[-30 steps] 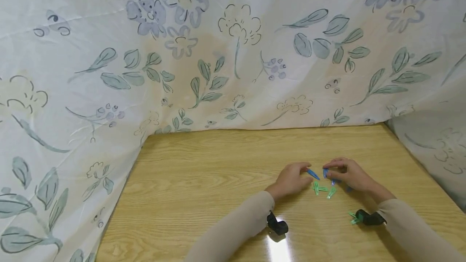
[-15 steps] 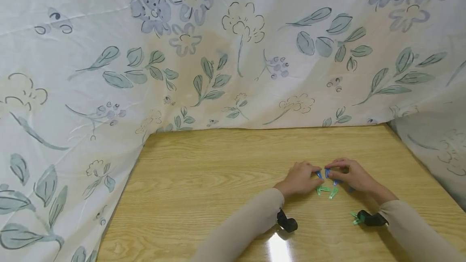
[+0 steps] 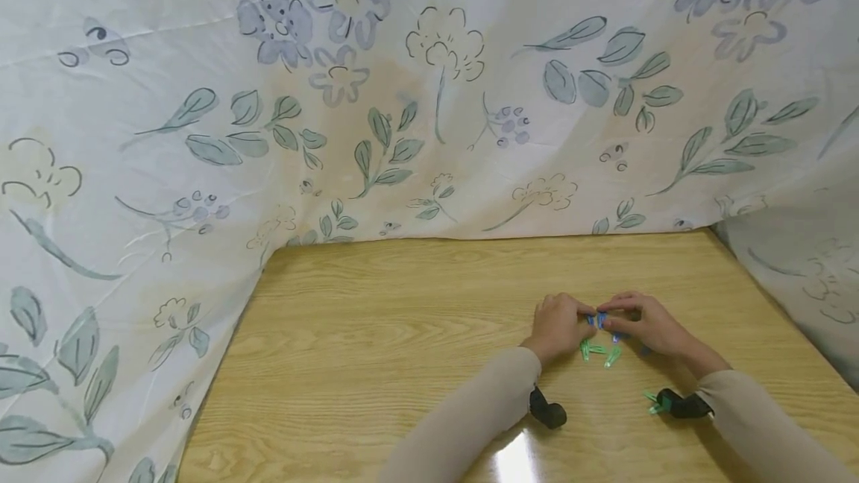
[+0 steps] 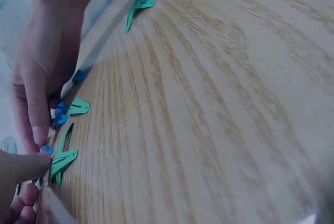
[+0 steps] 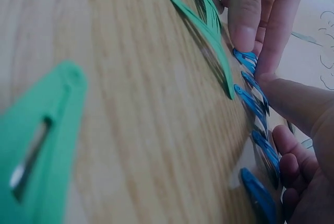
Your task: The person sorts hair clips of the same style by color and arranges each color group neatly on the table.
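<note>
My left hand (image 3: 558,328) pinches a blue snap hair clip (image 3: 590,320) between thumb and fingertips, close over the table. Just beside it, another blue hair clip (image 3: 601,320) sits between the thumb and finger of my right hand (image 3: 647,325). The fingertips of both hands nearly meet. In the right wrist view several blue hair clips (image 5: 251,104) form a slanting row, partly beside the curled fingers of my right hand (image 5: 313,114). Several green hair clips (image 3: 596,349) lie on the near side of the hands, two of them crossing or overlapping.
More green clips (image 3: 654,402) lie by the right wrist's black camera mount (image 3: 681,403). A second black mount (image 3: 547,410) hangs at the left wrist. The wooden table (image 3: 376,349) ends at a floral cloth (image 3: 443,110) behind and at both sides.
My left hand has moved right with the blue hair clip, bringing it next to the one at my right hand. The clip has turned more upright. My right hand stays nearly still.
</note>
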Demonstrator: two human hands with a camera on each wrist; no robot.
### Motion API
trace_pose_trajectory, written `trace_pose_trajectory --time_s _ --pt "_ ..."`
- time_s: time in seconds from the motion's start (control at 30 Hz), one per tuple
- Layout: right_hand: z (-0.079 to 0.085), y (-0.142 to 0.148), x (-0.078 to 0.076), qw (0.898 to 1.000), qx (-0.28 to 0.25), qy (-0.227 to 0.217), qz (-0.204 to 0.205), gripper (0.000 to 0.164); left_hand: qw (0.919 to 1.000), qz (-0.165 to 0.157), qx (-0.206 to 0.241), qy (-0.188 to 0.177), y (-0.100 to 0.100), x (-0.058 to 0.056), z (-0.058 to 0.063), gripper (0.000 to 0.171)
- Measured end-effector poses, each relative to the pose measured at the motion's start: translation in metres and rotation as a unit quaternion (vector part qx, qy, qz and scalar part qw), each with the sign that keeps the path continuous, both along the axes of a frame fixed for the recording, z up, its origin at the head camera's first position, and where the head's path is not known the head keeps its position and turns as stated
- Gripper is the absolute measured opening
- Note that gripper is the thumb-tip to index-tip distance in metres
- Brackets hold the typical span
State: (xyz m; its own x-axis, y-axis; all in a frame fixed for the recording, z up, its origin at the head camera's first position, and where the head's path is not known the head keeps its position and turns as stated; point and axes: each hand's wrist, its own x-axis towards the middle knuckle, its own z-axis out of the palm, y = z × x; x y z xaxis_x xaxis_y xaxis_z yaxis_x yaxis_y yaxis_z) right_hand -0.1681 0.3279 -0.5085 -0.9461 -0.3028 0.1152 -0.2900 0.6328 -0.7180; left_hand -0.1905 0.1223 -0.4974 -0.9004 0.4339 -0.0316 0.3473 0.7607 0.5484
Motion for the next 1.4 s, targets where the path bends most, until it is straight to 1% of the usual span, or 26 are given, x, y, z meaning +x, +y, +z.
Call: trace_pose_trajectory --time_s 0.07,0.2,0.47,0.57,0.67,0.77,0.97,1.1,1.23,1.4 --pt "-0.001 -0.001 -0.001 1.0 -0.004 0.0 0.004 0.025 0.9998 0.016 -0.008 0.009 0.0 -0.001 0.001 0.026" --pt "-0.004 -0.002 -0.004 1.0 -0.007 -0.006 0.006 0.026 0.9989 0.036 -0.024 0.018 -0.001 -0.002 0.003 0.025" --pt "-0.005 -0.001 -0.007 1.0 -0.001 -0.026 -0.005 0.029 0.9987 0.046 -0.021 0.008 0.003 -0.006 0.003 0.025" --pt "-0.005 -0.002 -0.007 0.999 0.0 -0.038 -0.01 0.03 0.9989 0.04 -0.025 0.006 0.006 -0.008 0.003 0.026" --pt "-0.003 -0.002 -0.007 0.999 -0.002 -0.039 -0.012 0.03 0.9991 0.029 -0.029 0.004 0.008 -0.01 0.003 0.027" --pt "-0.002 -0.002 -0.005 1.0 -0.006 -0.026 -0.012 0.028 0.9994 0.024 -0.023 -0.007 0.009 -0.012 0.004 0.027" --pt "-0.001 -0.003 -0.006 1.0 0.008 0.01 -0.021 0.022 0.9996 0.003 0.004 -0.026 0.006 -0.018 0.006 0.028" --pt "-0.002 -0.003 -0.008 1.0 0.014 0.017 -0.023 0.021 0.9991 -0.011 0.017 -0.036 0.003 -0.022 0.006 0.031" --pt "-0.004 -0.004 -0.009 0.999 0.013 0.027 -0.022 0.019 0.9992 -0.018 0.02 -0.03 0.003 -0.022 0.007 0.029" --pt "-0.009 -0.004 -0.008 0.999 0.018 0.039 -0.032 0.019 0.9995 -0.031 -0.004 0.005 0.008 -0.014 0.006 0.019"
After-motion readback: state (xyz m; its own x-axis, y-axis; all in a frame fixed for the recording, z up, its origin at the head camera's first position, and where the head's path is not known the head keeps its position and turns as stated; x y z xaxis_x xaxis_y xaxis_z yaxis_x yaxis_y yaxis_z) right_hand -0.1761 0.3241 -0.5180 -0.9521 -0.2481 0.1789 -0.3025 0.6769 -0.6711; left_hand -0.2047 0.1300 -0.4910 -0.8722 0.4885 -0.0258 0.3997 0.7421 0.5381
